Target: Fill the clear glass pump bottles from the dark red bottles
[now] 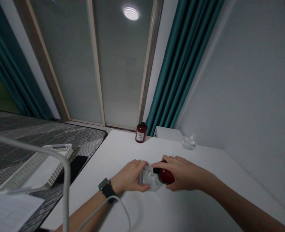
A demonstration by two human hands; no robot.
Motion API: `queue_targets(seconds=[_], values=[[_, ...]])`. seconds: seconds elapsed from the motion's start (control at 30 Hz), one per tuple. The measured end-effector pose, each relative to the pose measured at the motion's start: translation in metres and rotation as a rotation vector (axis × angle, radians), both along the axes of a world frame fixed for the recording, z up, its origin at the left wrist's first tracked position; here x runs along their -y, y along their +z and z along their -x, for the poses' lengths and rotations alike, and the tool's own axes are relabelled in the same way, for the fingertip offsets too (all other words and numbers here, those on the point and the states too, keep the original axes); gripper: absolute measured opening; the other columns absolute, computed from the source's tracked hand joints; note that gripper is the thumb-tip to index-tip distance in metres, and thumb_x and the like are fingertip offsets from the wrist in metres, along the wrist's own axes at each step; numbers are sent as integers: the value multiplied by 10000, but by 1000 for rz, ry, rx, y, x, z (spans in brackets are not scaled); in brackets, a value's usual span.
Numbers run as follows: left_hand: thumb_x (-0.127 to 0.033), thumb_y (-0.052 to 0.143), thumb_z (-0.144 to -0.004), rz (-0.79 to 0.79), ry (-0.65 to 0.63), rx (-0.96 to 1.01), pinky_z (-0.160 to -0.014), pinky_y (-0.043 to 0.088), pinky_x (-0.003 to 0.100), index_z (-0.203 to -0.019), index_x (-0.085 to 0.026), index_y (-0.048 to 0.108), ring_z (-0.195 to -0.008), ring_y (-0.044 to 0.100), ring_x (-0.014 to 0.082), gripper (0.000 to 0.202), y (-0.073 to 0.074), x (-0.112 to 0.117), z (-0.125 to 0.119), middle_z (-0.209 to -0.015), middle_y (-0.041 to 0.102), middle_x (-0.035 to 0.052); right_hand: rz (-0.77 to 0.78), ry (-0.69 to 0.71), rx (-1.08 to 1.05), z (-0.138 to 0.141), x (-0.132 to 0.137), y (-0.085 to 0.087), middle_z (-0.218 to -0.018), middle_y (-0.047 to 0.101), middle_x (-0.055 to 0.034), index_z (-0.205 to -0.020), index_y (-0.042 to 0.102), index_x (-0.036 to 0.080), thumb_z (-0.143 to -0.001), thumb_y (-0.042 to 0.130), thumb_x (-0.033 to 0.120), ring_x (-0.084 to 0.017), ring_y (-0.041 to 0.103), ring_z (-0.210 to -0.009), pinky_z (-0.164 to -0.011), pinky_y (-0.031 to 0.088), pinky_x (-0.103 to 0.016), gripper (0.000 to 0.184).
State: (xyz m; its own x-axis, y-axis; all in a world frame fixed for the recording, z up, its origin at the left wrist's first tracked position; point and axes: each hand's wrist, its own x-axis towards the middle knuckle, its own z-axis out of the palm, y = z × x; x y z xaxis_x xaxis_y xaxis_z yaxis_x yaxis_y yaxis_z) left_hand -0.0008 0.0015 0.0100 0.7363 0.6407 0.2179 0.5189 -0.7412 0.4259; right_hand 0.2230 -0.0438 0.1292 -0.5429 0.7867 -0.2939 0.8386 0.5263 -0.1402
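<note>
On the white table [200, 190], my left hand [129, 176] grips a clear plastic bag [147, 179] by its edge. My right hand [184, 172] wraps around a dark red bottle [166, 176] lying on its side. The bottle's black neck points into the mouth of the bag, and its tip is hidden by my fingers and the plastic. Farther back near the table's far edge stands a second dark red bottle [141, 132] with a white label. A crumpled clear plastic bag [188, 142] lies to its right.
A white plastic basket [57, 149] and a black phone [76, 166] lie on a dark marble-patterned surface left of the table. Papers [9, 209] sit at the lower left. A white cable [66, 180] arcs across the near view, and a wall borders the right.
</note>
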Motion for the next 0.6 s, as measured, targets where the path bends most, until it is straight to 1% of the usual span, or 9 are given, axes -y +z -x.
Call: queue_targets(seconds=[0.17, 0.43, 0.6], values=[[-479, 780, -707, -2, -2, 9, -842, 485, 389, -1131, -194, 496, -948, 636, 300, 585, -2, -1, 0, -1072, 675, 90, -4, -7, 10, 1, -1, 0, -1082, 562, -84, -1351, 526, 355, -685, 673, 223, -309, 592, -940, -833, 415, -439, 694], [-480, 776, -705, 4, -1, 11, -833, 486, 379, -1129, -204, 492, -944, 640, 298, 580, 1, 0, 0, -1078, 674, 87, 7, -13, 12, 2, 0, 2, -1104, 563, -92, -1354, 527, 339, -683, 674, 211, -311, 590, -956, -845, 412, -436, 699], [-477, 778, -705, 8, 3, 17, -836, 485, 384, -1132, -206, 494, -949, 640, 303, 580, 0, 0, 0, -1074, 675, 86, 1, -7, 15, 2, 0, 2, -1093, 561, -86, -1351, 528, 343, -685, 677, 217, -306, 591, -945, -834, 411, -427, 695]])
